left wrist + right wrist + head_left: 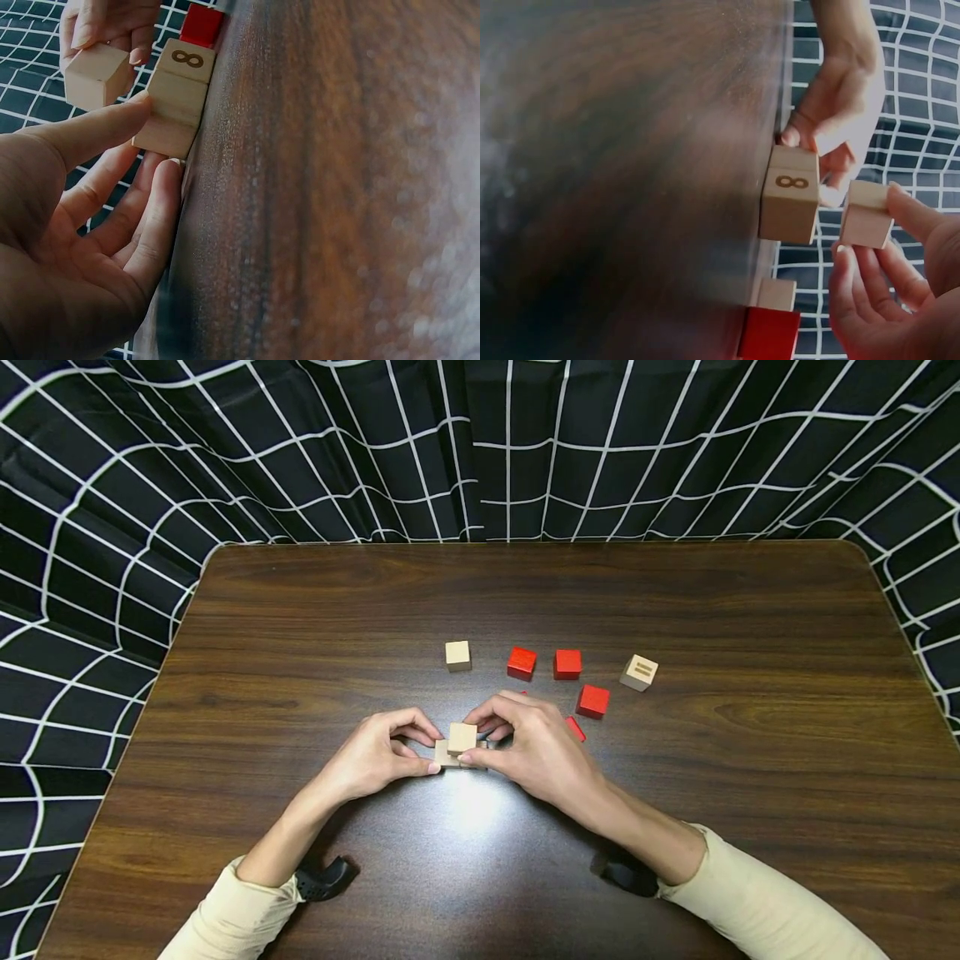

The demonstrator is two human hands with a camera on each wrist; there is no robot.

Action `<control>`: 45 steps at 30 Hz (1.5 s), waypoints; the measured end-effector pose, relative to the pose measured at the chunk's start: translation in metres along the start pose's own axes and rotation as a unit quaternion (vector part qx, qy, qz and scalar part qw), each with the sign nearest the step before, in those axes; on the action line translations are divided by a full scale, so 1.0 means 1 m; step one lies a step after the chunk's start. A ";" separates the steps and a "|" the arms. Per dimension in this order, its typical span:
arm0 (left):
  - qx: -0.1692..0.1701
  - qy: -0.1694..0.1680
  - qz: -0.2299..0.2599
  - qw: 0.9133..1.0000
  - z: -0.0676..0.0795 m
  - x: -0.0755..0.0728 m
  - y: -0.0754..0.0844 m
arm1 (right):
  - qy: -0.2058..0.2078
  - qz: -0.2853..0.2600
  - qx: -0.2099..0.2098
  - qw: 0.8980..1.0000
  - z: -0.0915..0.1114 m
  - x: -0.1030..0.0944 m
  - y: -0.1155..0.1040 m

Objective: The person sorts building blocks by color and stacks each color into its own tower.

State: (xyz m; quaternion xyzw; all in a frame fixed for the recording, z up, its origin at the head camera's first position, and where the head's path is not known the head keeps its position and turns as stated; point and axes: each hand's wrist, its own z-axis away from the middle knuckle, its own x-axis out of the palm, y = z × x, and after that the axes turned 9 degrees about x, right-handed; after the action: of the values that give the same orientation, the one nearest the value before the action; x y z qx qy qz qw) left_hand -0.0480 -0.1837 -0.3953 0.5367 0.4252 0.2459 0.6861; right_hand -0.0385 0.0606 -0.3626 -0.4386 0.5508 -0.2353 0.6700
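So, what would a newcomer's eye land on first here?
Probably the pale wooden block that the right hand pinches above a short row of wooden blocks, whose end the left hand grips. Next, likely the bright red blocks scattered on the brown table by the right hand, and the white-gridded black curtain behind it.

five pale blocks [457, 656], five red blocks [567, 665] visible, one table [750, 643]

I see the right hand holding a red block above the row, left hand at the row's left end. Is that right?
Not red: the head view shows a wooden block in the right hand. It is above the row, with the left hand at the row's left end.
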 end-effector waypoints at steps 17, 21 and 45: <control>-0.015 0.000 0.008 1.000 0.000 0.001 -0.001 | -0.024 -0.014 -0.003 1.000 -0.004 0.009 -0.003; -0.015 0.002 0.000 1.000 0.000 0.001 -0.001 | -0.027 -0.015 -0.007 0.999 -0.005 0.011 -0.003; 0.007 0.005 -0.043 0.999 0.000 0.000 0.002 | -0.025 0.044 -0.003 0.999 -0.006 0.018 -0.003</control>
State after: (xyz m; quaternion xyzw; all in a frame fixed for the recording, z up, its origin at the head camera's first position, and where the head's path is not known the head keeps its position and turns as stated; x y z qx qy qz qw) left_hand -0.0482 -0.1830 -0.3932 0.5219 0.4529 0.2157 0.6899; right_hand -0.0387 0.0434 -0.3698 -0.4218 0.5535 -0.1932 0.6916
